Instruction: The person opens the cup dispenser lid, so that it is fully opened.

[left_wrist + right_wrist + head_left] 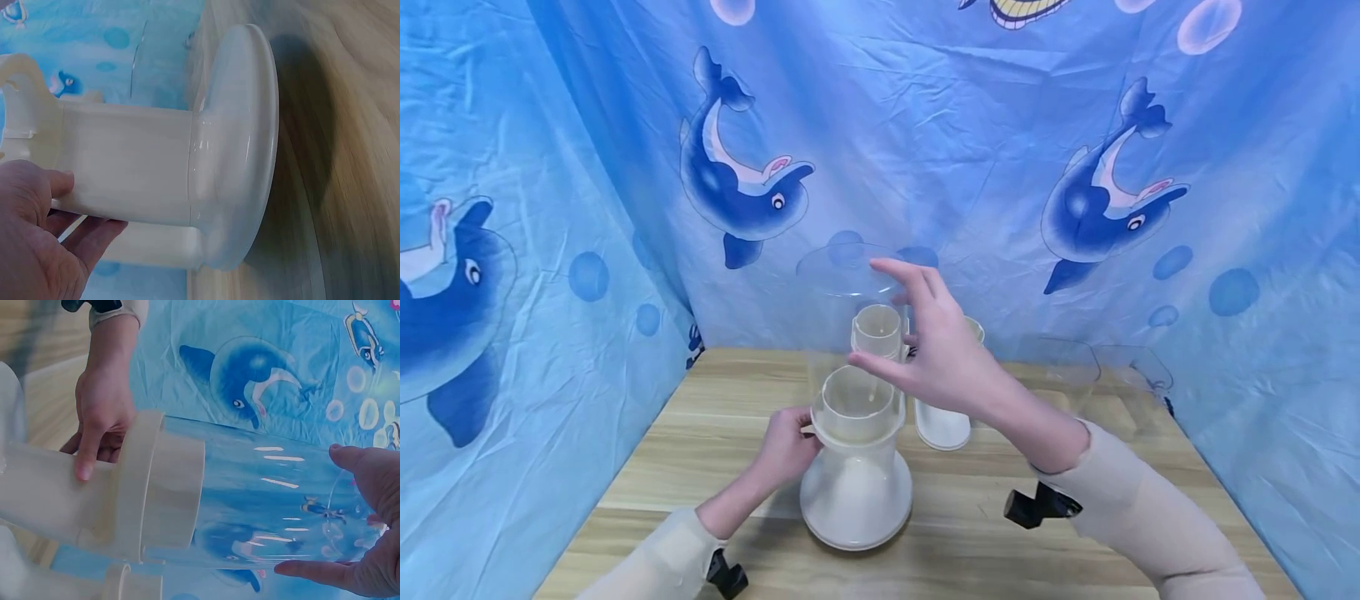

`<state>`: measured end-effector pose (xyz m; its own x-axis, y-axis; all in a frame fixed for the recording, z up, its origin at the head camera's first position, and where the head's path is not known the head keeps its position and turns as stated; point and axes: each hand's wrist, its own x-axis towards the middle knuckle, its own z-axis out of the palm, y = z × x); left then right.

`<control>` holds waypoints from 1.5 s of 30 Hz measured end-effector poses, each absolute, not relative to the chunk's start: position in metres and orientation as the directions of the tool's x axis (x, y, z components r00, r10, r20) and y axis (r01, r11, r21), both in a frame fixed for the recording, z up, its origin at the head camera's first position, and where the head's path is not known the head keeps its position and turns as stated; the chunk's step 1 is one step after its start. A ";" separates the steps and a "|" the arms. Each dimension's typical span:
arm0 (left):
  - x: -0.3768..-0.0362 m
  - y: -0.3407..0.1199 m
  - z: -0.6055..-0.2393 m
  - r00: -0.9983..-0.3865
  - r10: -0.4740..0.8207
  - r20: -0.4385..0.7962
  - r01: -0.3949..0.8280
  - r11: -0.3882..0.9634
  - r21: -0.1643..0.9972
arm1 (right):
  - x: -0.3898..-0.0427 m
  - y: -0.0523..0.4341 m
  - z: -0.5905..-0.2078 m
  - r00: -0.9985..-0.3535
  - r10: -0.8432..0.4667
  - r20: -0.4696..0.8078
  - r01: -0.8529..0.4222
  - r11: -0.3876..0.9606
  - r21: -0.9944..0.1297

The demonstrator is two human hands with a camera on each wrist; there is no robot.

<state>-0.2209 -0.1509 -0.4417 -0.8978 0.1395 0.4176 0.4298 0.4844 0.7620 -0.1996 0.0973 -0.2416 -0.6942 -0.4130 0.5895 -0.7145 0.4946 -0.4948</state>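
A white plastic pedestal (856,500) with a wide round base, a narrower neck and a ring-shaped collar (134,487) stands before me. My left hand (788,446) holds its neck just under the collar, thumb on one side and fingers on the other. A clear cylinder (262,500) rises from the pedestal, its lower end around the collar's inner ring. Near the cylinder's top, my right hand (951,354) grips it between thumb and spread fingers. Whether the base (244,150) touches the table is hard to tell; its shadow falls beside it.
Behind the pedestal are similar white stands, one with its ring (877,323) seen through the cylinder, another with its base (943,427) to the right. Clear containers (1075,367) lie at the table's back right. A blue dolphin-print curtain (925,167) surrounds the wooden table (985,517).
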 end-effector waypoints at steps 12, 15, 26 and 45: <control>-0.222 -0.085 -0.446 -0.880 0.276 0.388 0.469 0.362 0.806 | -0.179 0.161 -0.248 -0.693 -0.353 0.629 -0.690 0.579 -0.434; -0.222 -0.076 -0.449 -0.878 0.292 0.379 0.468 0.356 0.809 | -0.174 0.170 -0.251 -0.698 -0.332 0.634 -0.673 0.606 -0.423; -0.227 -0.054 -0.458 -0.869 0.324 0.374 0.475 0.337 0.813 | -0.168 0.190 -0.264 -0.709 -0.296 0.641 -0.649 0.629 -0.428; -0.235 -0.057 -0.465 -0.899 0.333 0.285 0.381 0.271 0.884 | -0.179 0.202 -0.275 -0.652 -0.381 0.656 -0.740 0.508 -0.441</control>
